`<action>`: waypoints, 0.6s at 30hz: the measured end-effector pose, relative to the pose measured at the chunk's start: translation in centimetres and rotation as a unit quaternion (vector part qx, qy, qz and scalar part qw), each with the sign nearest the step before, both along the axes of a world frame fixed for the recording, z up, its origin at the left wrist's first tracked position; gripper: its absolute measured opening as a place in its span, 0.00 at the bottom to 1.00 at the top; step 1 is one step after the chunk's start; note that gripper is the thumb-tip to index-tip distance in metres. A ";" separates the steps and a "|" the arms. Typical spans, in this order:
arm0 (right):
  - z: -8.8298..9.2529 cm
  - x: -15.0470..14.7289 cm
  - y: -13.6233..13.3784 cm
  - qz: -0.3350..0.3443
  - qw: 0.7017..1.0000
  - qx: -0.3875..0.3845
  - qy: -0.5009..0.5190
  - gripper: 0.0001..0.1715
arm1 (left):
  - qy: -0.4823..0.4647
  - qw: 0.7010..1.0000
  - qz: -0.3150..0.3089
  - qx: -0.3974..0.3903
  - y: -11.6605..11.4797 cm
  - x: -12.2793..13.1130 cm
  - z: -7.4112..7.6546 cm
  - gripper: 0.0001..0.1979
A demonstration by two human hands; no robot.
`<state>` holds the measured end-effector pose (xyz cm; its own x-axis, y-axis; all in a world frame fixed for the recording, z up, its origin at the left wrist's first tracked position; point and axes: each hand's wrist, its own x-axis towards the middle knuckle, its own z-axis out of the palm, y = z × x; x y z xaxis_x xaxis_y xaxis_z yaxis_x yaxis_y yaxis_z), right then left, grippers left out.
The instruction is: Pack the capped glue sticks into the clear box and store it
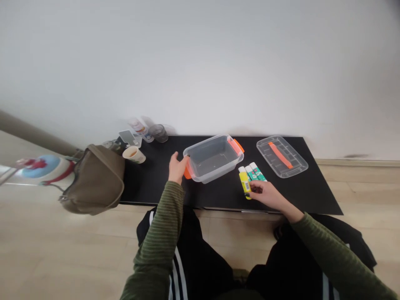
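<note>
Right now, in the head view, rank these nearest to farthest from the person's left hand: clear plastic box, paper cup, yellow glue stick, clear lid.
From the left hand:
1. Clear plastic box, right.
2. Paper cup, left.
3. Yellow glue stick, right, front.
4. Clear lid, far right.

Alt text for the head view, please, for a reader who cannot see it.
A person's right hand grips a yellow glue stick beside two green-and-white glue sticks on a black table, while the left hand reaches to the orange latch of a clear plastic box. Its clear lid lies to the right.
</note>
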<state>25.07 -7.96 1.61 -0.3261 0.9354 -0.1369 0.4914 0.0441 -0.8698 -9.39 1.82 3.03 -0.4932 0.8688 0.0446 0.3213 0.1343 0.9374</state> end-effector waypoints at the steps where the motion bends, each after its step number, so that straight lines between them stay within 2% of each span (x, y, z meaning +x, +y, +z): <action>1: 0.2 -0.2 -0.1 0.002 1.000 0.010 -0.004 0.12 | -0.070 0.997 -0.028 -0.026 -0.2 -0.3 -0.3 0.21; 3: 0.6 -0.6 -0.3 0.004 0.999 0.035 -0.006 0.12 | -0.167 0.983 -0.071 -0.026 -1.2 -0.3 -0.8 0.18; 5: 1.1 -1.3 -0.5 -0.004 0.998 0.065 0.000 0.12 | -0.214 0.973 -0.082 0.012 -2.9 0.1 -0.9 0.17; 10: 2.5 -4.7 -0.6 -0.073 0.984 0.159 0.019 0.15 | -0.231 0.966 -0.089 0.078 -6.9 1.2 -1.1 0.16; 12: 3.2 -6.7 -0.3 -0.075 0.979 0.188 -0.004 0.14 | -0.219 0.967 -0.085 0.094 -8.0 1.5 -1.2 0.16; 14: 3.8 -8.9 0.3 -0.042 0.980 0.184 -0.055 0.13 | -0.206 0.969 -0.081 0.107 -8.8 1.9 -1.3 0.15; 18: 4.1 -13.4 1.4 0.062 0.974 0.096 -0.195 0.15 | -0.181 0.972 -0.071 0.129 -9.7 2.7 -1.3 0.16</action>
